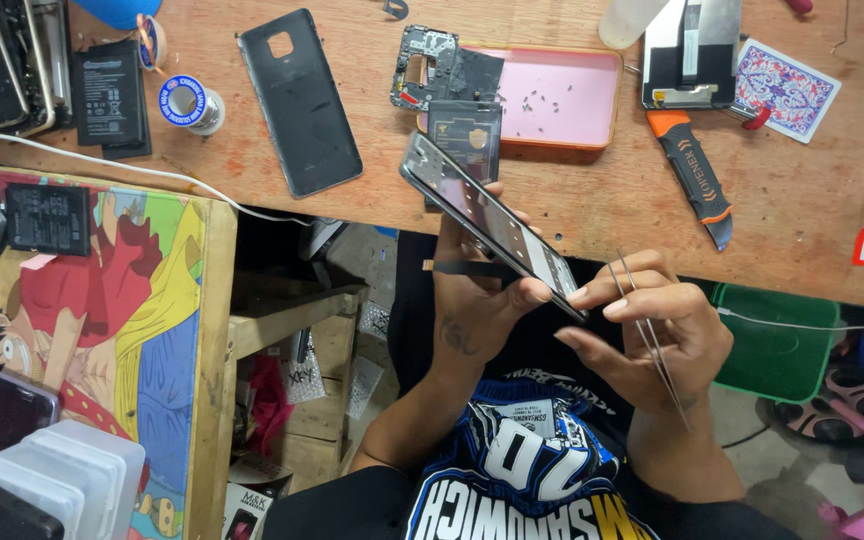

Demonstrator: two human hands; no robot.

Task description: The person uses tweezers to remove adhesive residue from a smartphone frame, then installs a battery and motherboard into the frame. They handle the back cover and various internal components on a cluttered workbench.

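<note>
My left hand [477, 300] grips an opened phone body [482, 215], held tilted over my lap just below the wooden bench edge. A thin black strip [467, 268] sticks out left from under the phone. My right hand [652, 335] holds metal tweezers [647, 335], points up, while its fingertips touch the phone's lower end. The phone's black back cover [299, 100] lies flat on the bench.
A pink tray [562, 95] holds small screws and a circuit frame [425, 65]. An orange-handled knife [697, 180], a screen part [692, 50], a playing card [787, 88], solder spool [190, 103] and batteries [109, 95] lie on the bench. A cartoon-printed side table [102, 300] stands left.
</note>
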